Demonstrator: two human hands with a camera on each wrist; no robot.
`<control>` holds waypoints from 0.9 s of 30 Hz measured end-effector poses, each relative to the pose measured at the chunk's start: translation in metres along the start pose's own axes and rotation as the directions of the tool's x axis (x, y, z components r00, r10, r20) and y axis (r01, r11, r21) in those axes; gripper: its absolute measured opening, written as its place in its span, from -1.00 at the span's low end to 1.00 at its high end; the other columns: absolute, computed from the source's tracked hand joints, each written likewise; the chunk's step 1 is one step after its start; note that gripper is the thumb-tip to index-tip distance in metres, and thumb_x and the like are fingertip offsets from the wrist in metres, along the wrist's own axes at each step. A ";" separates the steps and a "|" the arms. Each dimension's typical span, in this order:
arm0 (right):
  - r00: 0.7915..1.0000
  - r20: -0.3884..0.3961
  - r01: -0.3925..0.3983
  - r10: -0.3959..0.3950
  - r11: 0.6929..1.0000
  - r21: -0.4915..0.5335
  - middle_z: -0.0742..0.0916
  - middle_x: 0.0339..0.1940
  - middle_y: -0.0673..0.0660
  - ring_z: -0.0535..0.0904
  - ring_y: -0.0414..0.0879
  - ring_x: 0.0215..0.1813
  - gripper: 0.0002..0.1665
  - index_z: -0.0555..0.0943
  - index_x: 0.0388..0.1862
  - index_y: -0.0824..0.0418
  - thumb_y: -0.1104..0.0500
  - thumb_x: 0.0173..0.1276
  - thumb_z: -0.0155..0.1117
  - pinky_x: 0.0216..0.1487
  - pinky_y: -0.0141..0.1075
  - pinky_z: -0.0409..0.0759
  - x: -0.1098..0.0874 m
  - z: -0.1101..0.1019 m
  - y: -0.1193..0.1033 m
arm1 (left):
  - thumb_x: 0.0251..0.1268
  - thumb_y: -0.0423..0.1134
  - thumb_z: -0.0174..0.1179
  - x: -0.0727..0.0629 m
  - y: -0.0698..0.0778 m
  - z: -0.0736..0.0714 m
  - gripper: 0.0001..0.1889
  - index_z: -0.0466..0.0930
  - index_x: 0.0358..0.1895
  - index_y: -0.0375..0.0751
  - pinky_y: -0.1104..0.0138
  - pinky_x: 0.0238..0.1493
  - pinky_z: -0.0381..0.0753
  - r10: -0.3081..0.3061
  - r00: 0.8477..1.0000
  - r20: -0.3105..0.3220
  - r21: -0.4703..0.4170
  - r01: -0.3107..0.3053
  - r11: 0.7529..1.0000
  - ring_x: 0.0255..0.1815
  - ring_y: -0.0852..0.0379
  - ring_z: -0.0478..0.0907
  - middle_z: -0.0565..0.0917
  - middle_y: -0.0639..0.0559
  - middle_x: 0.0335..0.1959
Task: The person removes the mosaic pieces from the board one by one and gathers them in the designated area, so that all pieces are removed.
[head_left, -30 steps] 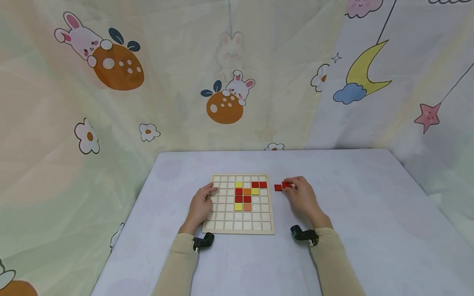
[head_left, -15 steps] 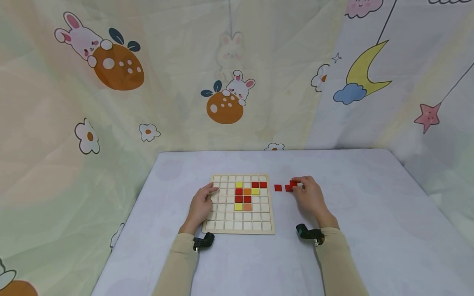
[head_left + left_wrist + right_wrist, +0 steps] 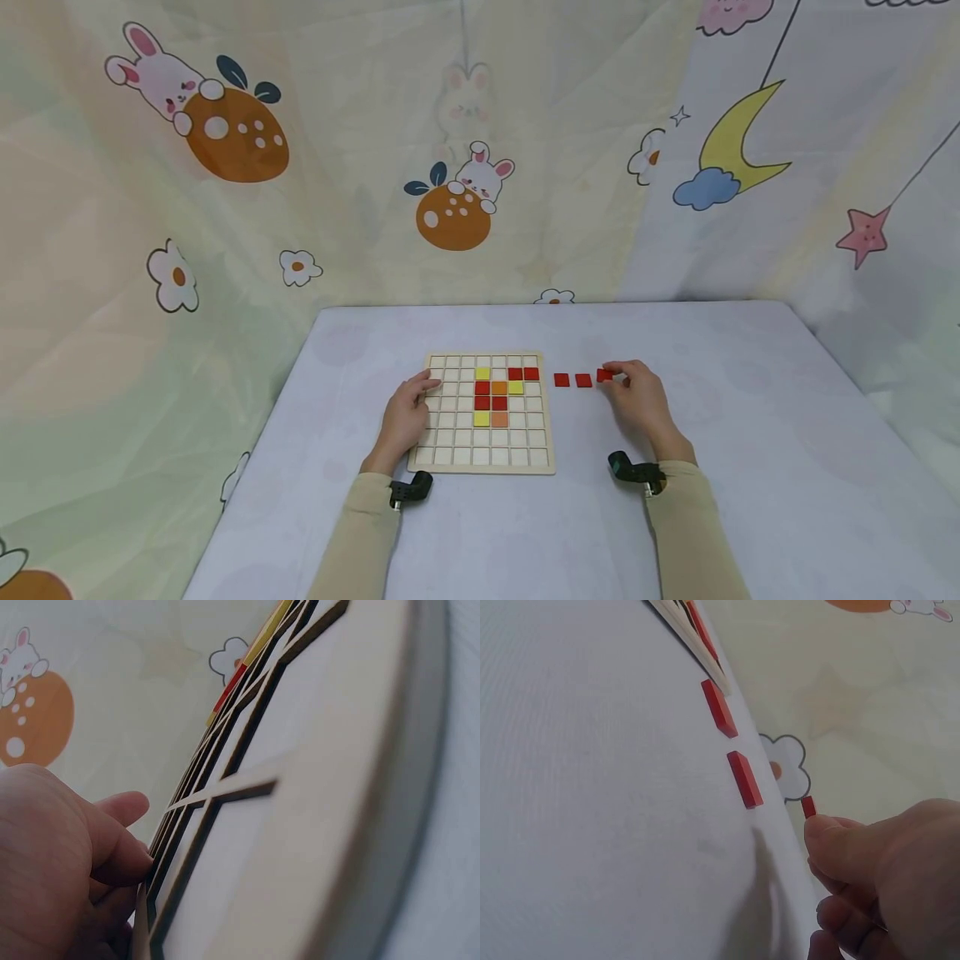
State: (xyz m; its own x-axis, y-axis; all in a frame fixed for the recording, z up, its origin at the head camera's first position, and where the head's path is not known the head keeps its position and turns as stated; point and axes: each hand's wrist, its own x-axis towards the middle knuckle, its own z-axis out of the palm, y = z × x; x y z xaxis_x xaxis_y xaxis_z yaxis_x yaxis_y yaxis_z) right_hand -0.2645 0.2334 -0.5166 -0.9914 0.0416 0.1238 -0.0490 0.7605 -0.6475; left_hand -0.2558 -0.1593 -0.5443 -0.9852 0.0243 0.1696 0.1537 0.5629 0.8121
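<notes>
A wooden grid board (image 3: 480, 470) lies flat on the table, with red, yellow and orange square tiles in several of its cells. At its left edge rests my left hand (image 3: 406, 421), fingertips touching the rim; the left wrist view has this hand (image 3: 56, 862) beside the board's border (image 3: 352, 750), fingers loosely bent. Off the board's right side are two red tiles (image 3: 561, 380) in a row. Between thumb and fingertips my right hand (image 3: 641, 404) pinches another red tile (image 3: 603, 375), just right of that row. In the right wrist view only the end of this tile (image 3: 808, 806) shows.
A white cloth covers the table (image 3: 720, 400), which continues to the right of my right hand and in front of the board. Behind it hangs a printed curtain (image 3: 345, 208). Each wrist carries a black camera (image 3: 411, 488).
My right hand has shifted right along the row. A second red tile now lies uncovered beside the first, and the hand pinches one farther right. My left hand stays at the board's edge.
</notes>
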 end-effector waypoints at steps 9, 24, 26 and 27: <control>0.999 -0.036 0.039 -0.040 0.999 -0.027 0.60 -0.03 0.28 0.45 0.05 -0.22 -0.64 0.61 0.13 0.32 0.27 0.37 0.24 -0.30 -0.26 0.44 0.001 0.005 0.010 | 0.36 -0.52 -0.14 0.000 -0.001 0.000 -0.54 0.61 0.18 -0.14 0.10 0.61 -0.06 -0.011 1.000 0.002 -0.005 0.011 1.000 0.54 -0.11 0.06 0.35 -0.01 0.45; 0.998 -0.053 0.034 -0.038 0.997 -0.066 0.58 -0.02 0.32 0.46 0.08 -0.23 -0.64 0.62 0.12 0.33 0.28 0.36 0.23 -0.29 -0.23 0.44 0.001 0.013 0.011 | 0.33 -0.55 -0.13 0.002 0.000 0.001 -0.54 0.61 0.17 -0.19 0.17 0.61 -0.06 -0.002 1.000 -0.005 -0.004 0.002 1.000 0.51 -0.09 0.15 0.38 -0.05 0.43; 0.998 -0.056 0.034 -0.038 0.997 -0.069 0.58 -0.01 0.33 0.46 0.09 -0.23 -0.64 0.62 0.12 0.33 0.28 0.36 0.23 -0.28 -0.22 0.46 0.001 0.013 0.011 | 0.33 -0.55 -0.12 0.001 0.000 0.001 -0.54 0.61 0.17 -0.19 0.16 0.61 -0.05 0.007 1.000 -0.007 -0.003 -0.007 1.000 0.51 -0.10 0.16 0.38 -0.05 0.42; 0.998 -0.058 0.034 -0.038 0.997 -0.070 0.58 0.00 0.33 0.47 0.09 -0.22 -0.64 0.62 0.12 0.33 0.28 0.36 0.23 -0.26 -0.20 0.48 0.001 0.013 0.011 | 0.33 -0.55 -0.12 0.001 0.000 0.001 -0.54 0.61 0.17 -0.20 0.16 0.61 -0.05 0.009 1.000 -0.005 -0.002 -0.009 1.000 0.51 -0.10 0.15 0.38 -0.06 0.43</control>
State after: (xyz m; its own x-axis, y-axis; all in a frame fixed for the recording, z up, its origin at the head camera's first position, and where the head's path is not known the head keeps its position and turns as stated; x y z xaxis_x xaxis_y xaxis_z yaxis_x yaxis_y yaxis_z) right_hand -0.2678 0.2335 -0.5335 -0.9802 0.0500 0.1915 -0.0740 0.8048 -0.5890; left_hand -0.2572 -0.1589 -0.5446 -0.9835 0.0254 0.1793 0.1625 0.5607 0.8119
